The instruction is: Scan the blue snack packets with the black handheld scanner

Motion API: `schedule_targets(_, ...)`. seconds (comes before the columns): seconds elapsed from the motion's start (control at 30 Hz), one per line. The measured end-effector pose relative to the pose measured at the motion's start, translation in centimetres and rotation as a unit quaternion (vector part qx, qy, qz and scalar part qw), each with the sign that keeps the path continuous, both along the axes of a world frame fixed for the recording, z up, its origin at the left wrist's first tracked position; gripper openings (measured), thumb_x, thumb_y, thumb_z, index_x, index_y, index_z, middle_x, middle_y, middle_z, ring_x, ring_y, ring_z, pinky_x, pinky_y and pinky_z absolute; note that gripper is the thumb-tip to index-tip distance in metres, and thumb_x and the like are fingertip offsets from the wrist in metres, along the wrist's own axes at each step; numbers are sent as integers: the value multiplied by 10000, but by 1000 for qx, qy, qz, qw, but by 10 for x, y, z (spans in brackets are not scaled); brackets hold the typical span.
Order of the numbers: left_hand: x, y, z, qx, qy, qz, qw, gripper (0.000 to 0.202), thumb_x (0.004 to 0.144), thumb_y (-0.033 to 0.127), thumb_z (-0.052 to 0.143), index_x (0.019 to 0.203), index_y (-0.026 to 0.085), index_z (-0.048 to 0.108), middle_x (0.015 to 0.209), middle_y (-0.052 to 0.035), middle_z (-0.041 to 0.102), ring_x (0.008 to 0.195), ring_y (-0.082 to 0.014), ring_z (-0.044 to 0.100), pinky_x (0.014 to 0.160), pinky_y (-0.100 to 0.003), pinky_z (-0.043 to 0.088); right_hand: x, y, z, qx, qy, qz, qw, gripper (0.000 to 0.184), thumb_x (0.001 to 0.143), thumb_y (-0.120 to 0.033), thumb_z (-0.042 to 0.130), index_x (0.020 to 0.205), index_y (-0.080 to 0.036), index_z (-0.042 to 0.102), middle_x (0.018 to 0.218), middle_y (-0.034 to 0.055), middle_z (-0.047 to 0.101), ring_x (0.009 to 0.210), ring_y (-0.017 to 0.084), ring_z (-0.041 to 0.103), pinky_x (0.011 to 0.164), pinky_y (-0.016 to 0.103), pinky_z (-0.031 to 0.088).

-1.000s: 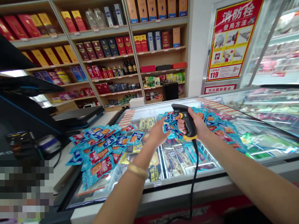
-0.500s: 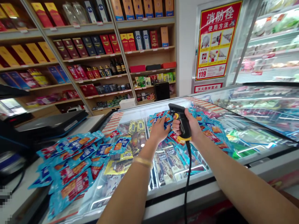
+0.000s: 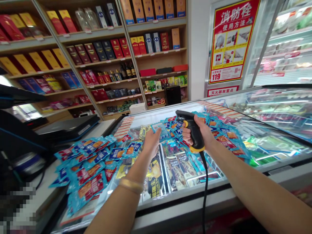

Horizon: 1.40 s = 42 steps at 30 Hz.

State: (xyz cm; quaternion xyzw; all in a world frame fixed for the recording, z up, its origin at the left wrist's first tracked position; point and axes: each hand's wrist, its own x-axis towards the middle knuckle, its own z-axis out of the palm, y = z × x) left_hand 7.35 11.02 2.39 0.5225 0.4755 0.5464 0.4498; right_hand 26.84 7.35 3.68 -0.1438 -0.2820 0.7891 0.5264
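My right hand (image 3: 203, 135) is closed round a black barcode scanner (image 3: 191, 128) with a yellow trigger and base, its cord hanging down over the freezer's front. My left hand (image 3: 151, 142) pinches a small blue snack packet (image 3: 161, 129) and holds it up just left of the scanner's head. A pile of blue and red snack packets (image 3: 219, 131) lies on the freezer lid behind and right of the scanner. A second pile of the same packets (image 3: 87, 165) is spread at the left, over the lid's corner and the counter.
The glass-topped chest freezer (image 3: 243, 169) holds packaged frozen food. A black till and screen (image 3: 21, 130) stand at the left. Wooden shelves (image 3: 109, 58) of boxed bottles line the back wall. A red fire-hydrant poster (image 3: 230, 40) hangs by a glass-door fridge (image 3: 285, 48).
My left hand has lifted one packet off the right pile and drawn it left, away from the scanner. The scanner hand has barely moved. The camera has swung slightly.
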Motion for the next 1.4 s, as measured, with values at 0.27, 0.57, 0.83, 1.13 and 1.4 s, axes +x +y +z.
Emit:
schedule_targets(0.27,-32,-12,-23,-2,0,3,1000,313,619,299,691,898,159,665,798,-43,704,737,-183,647,718,-299,506,-19,-10,-7,9,-99,108,989,487,897,-608,446,806,-143,556,558,17,506,495,120,466,478,221,397)
schedule_targets(0.57,-29,-13,-22,33,143,25,989,247,667,233,574,891,160,647,685,9,648,578,-127,557,573,-235,430,-24,-9,-18,18,-143,133,981,447,897,-583,471,832,-149,561,578,19,545,483,113,458,490,224,390)
schedule_targets(0.83,-29,-15,-18,42,160,17,986,258,670,227,556,905,165,643,673,23,632,539,-112,518,531,-218,400,-25,-13,-11,2,-150,133,980,448,906,-580,458,853,-147,560,548,14,535,468,113,462,479,213,382)
schedule_targets(1.13,-30,-15,-16,35,193,37,980,215,666,216,568,857,158,646,621,25,604,502,-113,493,498,-222,377,-25,-11,-17,11,-148,134,980,433,900,-574,476,862,-148,545,564,8,530,478,113,452,490,222,382)
schedule_targets(1.4,-27,-21,-12,75,193,22,978,276,728,212,515,952,186,674,794,-16,692,747,-178,631,668,-268,496,-25,-14,-14,15,-125,124,984,432,894,-577,488,822,-155,540,569,5,517,485,112,460,481,217,384)
